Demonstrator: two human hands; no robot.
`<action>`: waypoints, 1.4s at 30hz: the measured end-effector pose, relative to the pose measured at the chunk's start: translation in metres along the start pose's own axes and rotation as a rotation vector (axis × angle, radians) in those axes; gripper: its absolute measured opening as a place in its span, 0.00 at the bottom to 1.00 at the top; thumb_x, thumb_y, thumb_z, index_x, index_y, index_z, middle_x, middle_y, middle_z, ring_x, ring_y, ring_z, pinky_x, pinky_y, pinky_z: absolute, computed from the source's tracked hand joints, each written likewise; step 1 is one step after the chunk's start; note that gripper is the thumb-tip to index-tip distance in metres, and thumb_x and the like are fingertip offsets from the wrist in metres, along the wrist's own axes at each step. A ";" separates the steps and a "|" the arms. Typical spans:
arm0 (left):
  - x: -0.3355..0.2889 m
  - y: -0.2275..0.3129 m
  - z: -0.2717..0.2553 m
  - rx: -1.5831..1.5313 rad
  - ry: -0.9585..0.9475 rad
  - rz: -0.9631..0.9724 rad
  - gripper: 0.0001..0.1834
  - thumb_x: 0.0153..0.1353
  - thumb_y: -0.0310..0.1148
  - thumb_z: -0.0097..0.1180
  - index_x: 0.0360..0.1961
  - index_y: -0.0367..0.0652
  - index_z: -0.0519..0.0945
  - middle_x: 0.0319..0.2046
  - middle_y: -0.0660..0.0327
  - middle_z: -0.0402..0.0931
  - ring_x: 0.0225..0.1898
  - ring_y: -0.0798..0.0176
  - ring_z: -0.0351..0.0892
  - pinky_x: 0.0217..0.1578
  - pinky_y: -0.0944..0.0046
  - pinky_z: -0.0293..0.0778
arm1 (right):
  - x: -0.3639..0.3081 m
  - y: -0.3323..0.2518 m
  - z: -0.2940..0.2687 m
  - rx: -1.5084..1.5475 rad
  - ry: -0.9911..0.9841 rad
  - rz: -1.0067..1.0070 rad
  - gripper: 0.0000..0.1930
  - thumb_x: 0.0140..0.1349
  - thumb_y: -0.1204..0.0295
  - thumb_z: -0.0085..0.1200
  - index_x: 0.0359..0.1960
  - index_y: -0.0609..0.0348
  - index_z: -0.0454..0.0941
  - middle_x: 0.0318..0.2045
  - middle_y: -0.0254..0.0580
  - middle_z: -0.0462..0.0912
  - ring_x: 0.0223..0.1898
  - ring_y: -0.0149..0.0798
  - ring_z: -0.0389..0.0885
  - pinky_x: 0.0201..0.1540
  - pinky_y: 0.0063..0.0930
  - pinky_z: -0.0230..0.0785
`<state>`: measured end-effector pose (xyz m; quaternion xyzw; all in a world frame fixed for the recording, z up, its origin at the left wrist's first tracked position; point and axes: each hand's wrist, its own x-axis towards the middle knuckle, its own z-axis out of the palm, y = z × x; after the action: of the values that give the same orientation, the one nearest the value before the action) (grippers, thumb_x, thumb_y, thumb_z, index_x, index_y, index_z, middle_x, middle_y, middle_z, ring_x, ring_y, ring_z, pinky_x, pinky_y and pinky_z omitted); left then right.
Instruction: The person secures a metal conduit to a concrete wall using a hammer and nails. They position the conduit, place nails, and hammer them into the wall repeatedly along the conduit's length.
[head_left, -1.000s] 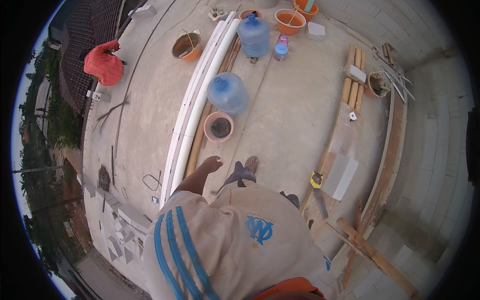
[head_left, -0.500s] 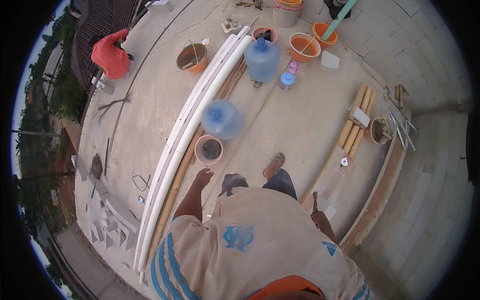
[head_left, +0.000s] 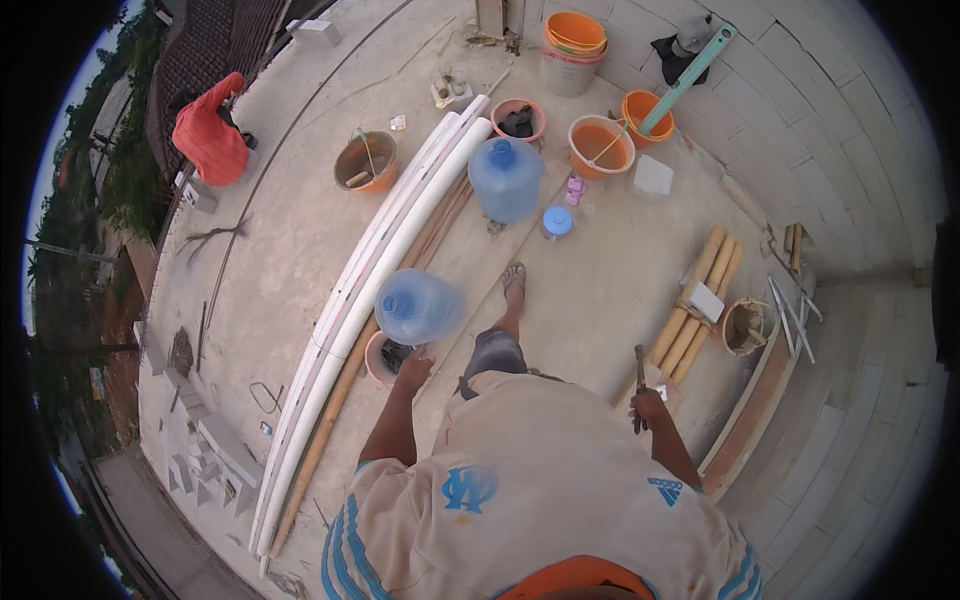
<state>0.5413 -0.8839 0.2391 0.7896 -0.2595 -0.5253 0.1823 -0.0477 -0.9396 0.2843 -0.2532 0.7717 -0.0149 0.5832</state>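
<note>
My right hand (head_left: 647, 403) is closed around a slim, dark hand tool (head_left: 640, 368), held upright at my right side. Its exact kind is hard to make out. My left hand (head_left: 414, 369) hangs low with nothing visible in it, its fingers loosely apart. From this view it overlaps the edge of a pink bucket (head_left: 374, 362) holding dark material; whether they touch I cannot tell. Just beyond that hand, a large clear-blue water jug (head_left: 425, 308) partly hides the bucket. One sandalled foot (head_left: 514, 277) of mine is planted ahead on the concrete floor.
Long white pipes (head_left: 345, 300) run along my left. Ahead stand another water jug (head_left: 506, 185), a blue-lidded container (head_left: 557, 222) and orange buckets (head_left: 601, 148). To the right lie bamboo poles (head_left: 690, 310) beside a basket-like bucket (head_left: 745, 327). A person in red (head_left: 210, 140) bends at the far-left edge.
I have stepped forward, so the jugs and buckets appear nearer. My left hand has come alongside the pink bucket. My right hand, still gripping the tool, has come further forward.
</note>
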 end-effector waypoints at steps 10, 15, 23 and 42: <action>0.279 0.310 0.046 0.400 0.083 0.250 0.47 0.54 0.48 0.63 0.71 0.47 0.54 0.57 0.42 0.70 0.56 0.42 0.73 0.56 0.48 0.70 | 0.041 -0.056 -0.024 -0.085 -0.092 0.244 0.12 0.58 0.75 0.54 0.44 0.61 0.75 0.28 0.43 0.80 0.27 0.41 0.83 0.28 0.37 0.76; 0.394 0.432 0.075 0.566 0.197 0.316 0.49 0.53 0.48 0.65 0.72 0.53 0.53 0.66 0.47 0.57 0.61 0.42 0.68 0.56 0.47 0.71 | 0.026 -0.115 -0.050 0.010 -0.020 0.397 0.12 0.59 0.74 0.54 0.45 0.60 0.75 0.28 0.43 0.80 0.28 0.41 0.83 0.29 0.37 0.76; 0.480 0.490 0.127 0.818 0.138 0.203 0.39 0.53 0.44 0.67 0.65 0.57 0.63 0.64 0.48 0.58 0.59 0.46 0.70 0.50 0.47 0.74 | 0.017 -0.148 -0.078 -0.020 -0.016 0.501 0.13 0.59 0.74 0.54 0.47 0.59 0.75 0.29 0.42 0.80 0.29 0.41 0.83 0.30 0.37 0.77; 0.411 0.363 0.083 0.514 0.341 -0.097 0.33 0.54 0.47 0.62 0.59 0.45 0.71 0.56 0.42 0.63 0.45 0.40 0.79 0.47 0.47 0.76 | 0.055 -0.211 -0.096 -0.048 -0.069 0.473 0.22 0.59 0.76 0.53 0.55 0.61 0.66 0.27 0.42 0.77 0.25 0.39 0.80 0.27 0.34 0.75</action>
<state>0.5142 -1.4221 0.1094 0.8981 -0.3113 -0.3107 -0.0076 -0.0666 -1.1717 0.3325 -0.0793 0.7893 0.1491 0.5903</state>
